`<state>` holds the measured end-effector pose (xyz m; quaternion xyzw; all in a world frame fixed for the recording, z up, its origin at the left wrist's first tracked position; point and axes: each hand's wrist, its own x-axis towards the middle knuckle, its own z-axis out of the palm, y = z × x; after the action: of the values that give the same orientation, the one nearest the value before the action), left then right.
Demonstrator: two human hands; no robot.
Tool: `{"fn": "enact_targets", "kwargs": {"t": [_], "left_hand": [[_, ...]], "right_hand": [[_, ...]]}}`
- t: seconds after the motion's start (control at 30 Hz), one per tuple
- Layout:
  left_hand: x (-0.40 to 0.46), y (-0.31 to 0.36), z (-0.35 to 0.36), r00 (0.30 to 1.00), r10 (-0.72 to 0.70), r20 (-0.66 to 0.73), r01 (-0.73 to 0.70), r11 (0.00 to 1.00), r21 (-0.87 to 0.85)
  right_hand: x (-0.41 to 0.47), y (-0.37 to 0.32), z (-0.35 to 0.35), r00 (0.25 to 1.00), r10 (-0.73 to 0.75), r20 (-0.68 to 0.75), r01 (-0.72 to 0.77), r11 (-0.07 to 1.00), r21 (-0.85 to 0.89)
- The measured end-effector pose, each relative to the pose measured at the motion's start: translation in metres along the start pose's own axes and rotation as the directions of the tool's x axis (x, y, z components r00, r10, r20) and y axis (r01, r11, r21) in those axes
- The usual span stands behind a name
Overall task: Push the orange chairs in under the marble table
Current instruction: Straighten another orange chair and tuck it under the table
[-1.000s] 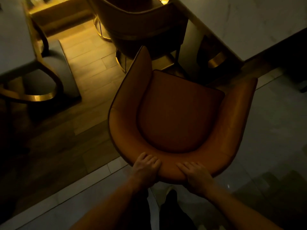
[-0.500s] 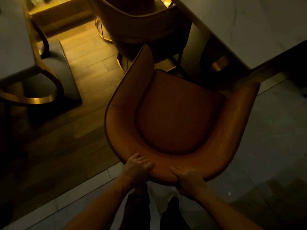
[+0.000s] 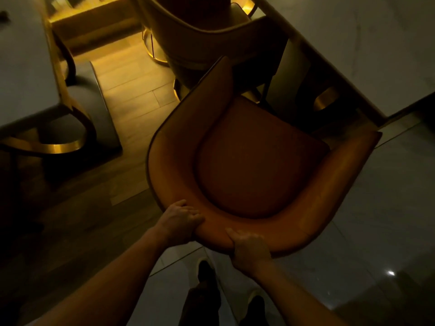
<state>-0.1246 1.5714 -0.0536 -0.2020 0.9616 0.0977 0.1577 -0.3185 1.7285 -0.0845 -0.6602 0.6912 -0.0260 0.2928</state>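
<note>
An orange tub chair with a darker seat cushion stands in front of me, its open side angled toward the marble table at the upper right. My left hand grips the top of the backrest at its near left. My right hand grips the same rim just to the right of it. A second chair stands beyond, tucked partly under the table's edge. The front of the orange chair sits near the table's corner and gold leg.
Another pale table with a curved gold base and a grey stool stands at the left. Wooden flooring runs between the two tables; glossy grey tiles lie under my feet.
The chair has slid slightly toward the table and turned a little. Both hands moved from resting over the backrest to a tighter grip on its rim.
</note>
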Motion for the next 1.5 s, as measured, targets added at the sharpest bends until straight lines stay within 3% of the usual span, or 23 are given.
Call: {"fn": "enact_targets", "kwargs": {"t": [0.13, 0.27, 0.63, 0.8, 1.03, 1.3, 1.5], "left_hand": [[0.004, -0.020, -0.003, 1.000, 0.000, 0.014, 0.000, 1.000, 0.020], [0.003, -0.021, -0.001, 0.997, 0.019, -0.069, -0.021, 1.000, -0.018], [-0.004, -0.012, -0.006, 0.996, -0.026, -0.088, 0.027, 1.000, 0.006], [-0.008, -0.018, -0.018, 0.999, -0.033, 0.028, 0.033, 0.999, 0.011], [-0.019, -0.067, -0.044, 0.948, -0.234, 0.216, 0.246, 0.969, -0.030], [-0.014, -0.114, -0.051, 0.940, -0.167, 0.297, 0.160, 0.986, 0.048], [0.005, -0.140, -0.045, 0.971, 0.091, 0.221, -0.111, 0.990, 0.081]], "right_hand": [[0.018, -0.006, 0.002, 0.999, 0.031, -0.035, -0.030, 0.999, 0.012], [0.020, -0.007, 0.006, 0.995, 0.068, -0.069, -0.068, 0.998, -0.005], [0.021, -0.018, -0.013, 0.972, 0.184, 0.149, -0.186, 0.982, 0.003], [0.020, -0.017, -0.013, 0.987, 0.145, 0.074, -0.149, 0.987, 0.055], [0.019, -0.018, -0.020, 0.987, 0.150, 0.050, -0.155, 0.982, 0.108], [0.018, -0.025, -0.022, 0.962, 0.234, 0.138, -0.243, 0.969, 0.048], [0.018, -0.025, -0.015, 0.973, 0.228, 0.027, -0.229, 0.973, 0.039]]}}
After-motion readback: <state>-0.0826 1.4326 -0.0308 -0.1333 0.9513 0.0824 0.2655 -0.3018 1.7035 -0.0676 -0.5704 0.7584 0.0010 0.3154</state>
